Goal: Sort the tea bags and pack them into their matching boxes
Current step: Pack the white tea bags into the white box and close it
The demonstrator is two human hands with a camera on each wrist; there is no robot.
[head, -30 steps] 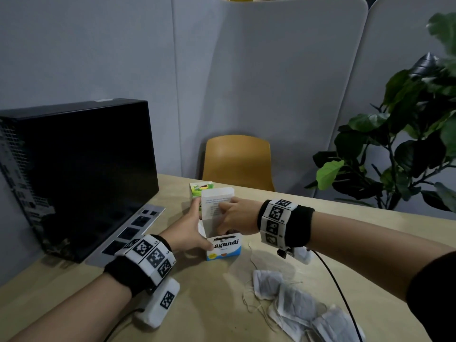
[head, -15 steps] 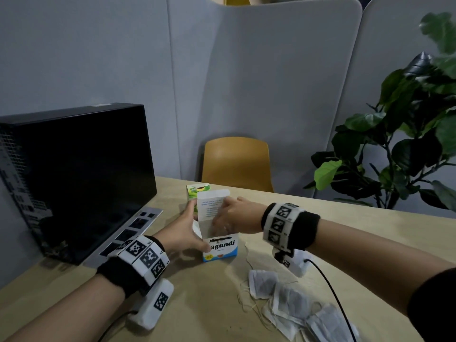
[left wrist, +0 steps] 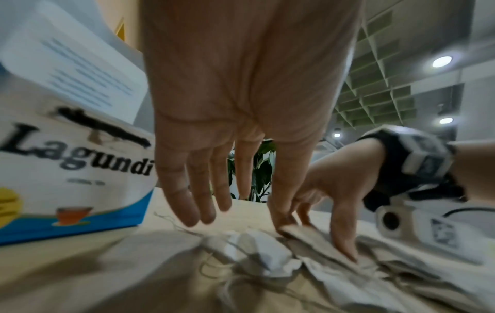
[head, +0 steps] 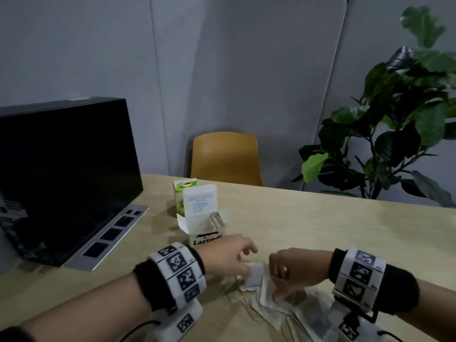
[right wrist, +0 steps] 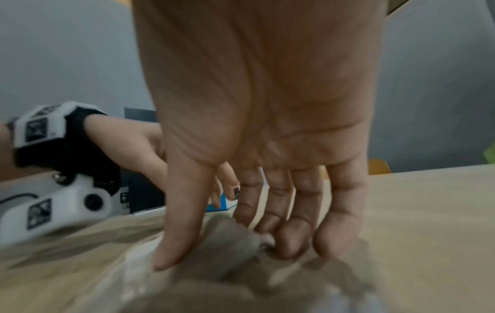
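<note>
The white and blue Lagundi box (head: 206, 239) (left wrist: 67, 169) stands with its lid up, and tea bags show inside it. A green tea box (head: 183, 193) stands right behind it. Several loose tea bags (head: 306, 314) lie in a pile with tangled strings near the table's front. My right hand (head: 276, 285) (right wrist: 235, 249) pinches one tea bag (left wrist: 316, 239) (right wrist: 230, 239) between thumb and fingers at the pile's left end. My left hand (head: 246, 262) (left wrist: 235, 211) hangs beside it with straight fingers, one fingertip touching that bag's edge.
A black computer case (head: 61, 169) on a silver panel fills the table's left side. Behind the wooden table (head: 333, 230) are a yellow chair (head: 224, 159), grey partitions and a leafy plant (head: 394, 119). Wrist-camera cables trail off the front edge.
Both hands have left the Lagundi box and come back toward me to the tea bag pile. The right hand has taken hold of a bag. The box is left with its lid up.
</note>
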